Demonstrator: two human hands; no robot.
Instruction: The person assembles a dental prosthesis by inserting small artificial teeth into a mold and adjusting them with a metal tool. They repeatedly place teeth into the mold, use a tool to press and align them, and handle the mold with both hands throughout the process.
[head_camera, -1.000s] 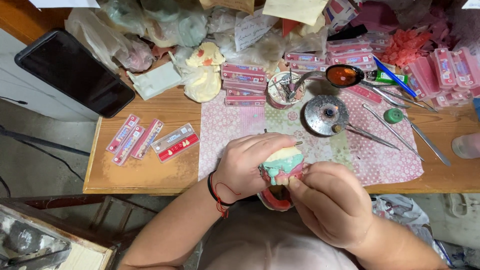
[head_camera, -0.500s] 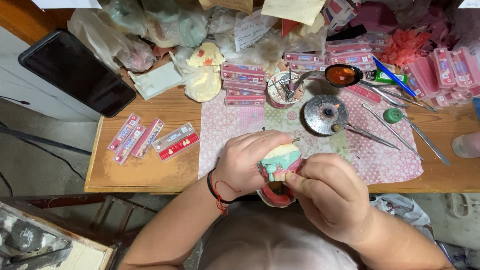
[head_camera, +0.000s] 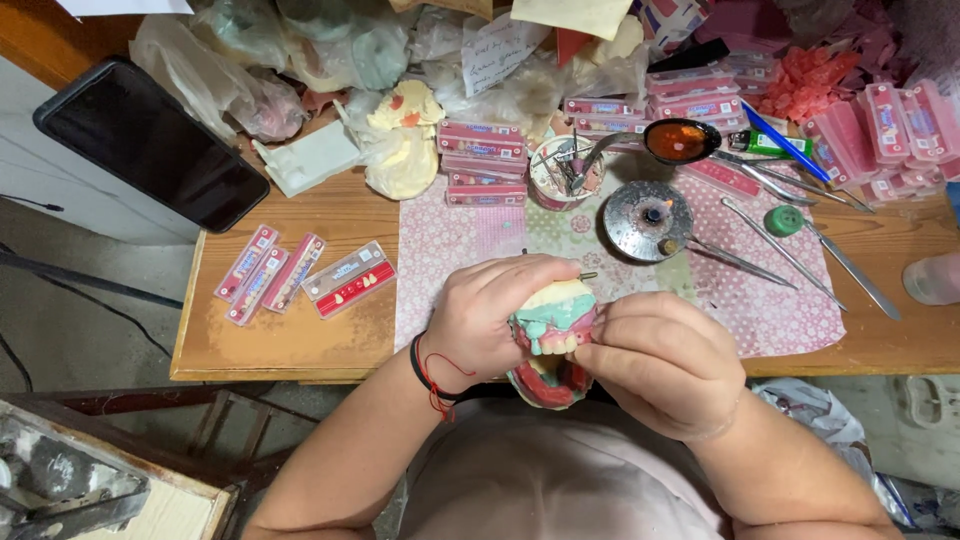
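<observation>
I see left hand (head_camera: 490, 320) gripping dental model (head_camera: 553, 335) at wooden desk (head_camera: 300, 340) edge, right hand (head_camera: 665, 365) pinching its front teeth. Black phone (head_camera: 150, 145) far left, tooth cards (head_camera: 300, 275) beside it, metal dish (head_camera: 648, 220) behind
</observation>
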